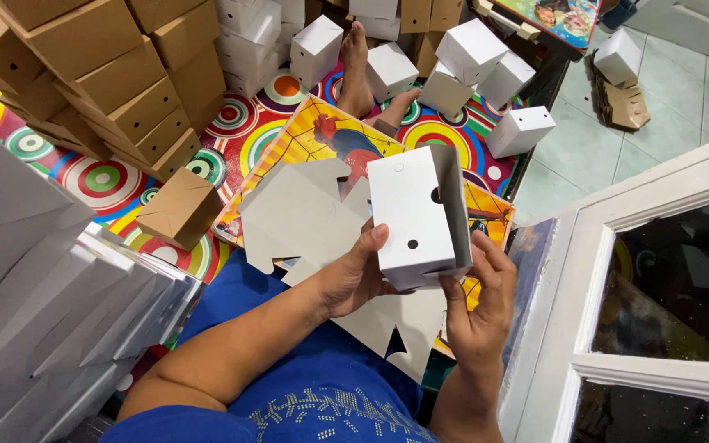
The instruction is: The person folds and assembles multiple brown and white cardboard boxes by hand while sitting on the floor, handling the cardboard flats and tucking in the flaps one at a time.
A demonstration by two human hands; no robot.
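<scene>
Both my hands hold a white cardboard box, partly folded, with small round holes in its panels and one end open. My left hand grips its lower left side, thumb against the front panel. My right hand supports the lower right corner from beneath. Under the box, flat white die-cut box blanks lie on a colourful picture board across my lap.
A stack of flat white blanks rises at my left. Brown cardboard boxes are piled at the upper left, one brown box lies loose. Finished white boxes sit on the circle-patterned mat. A white window frame stands at right.
</scene>
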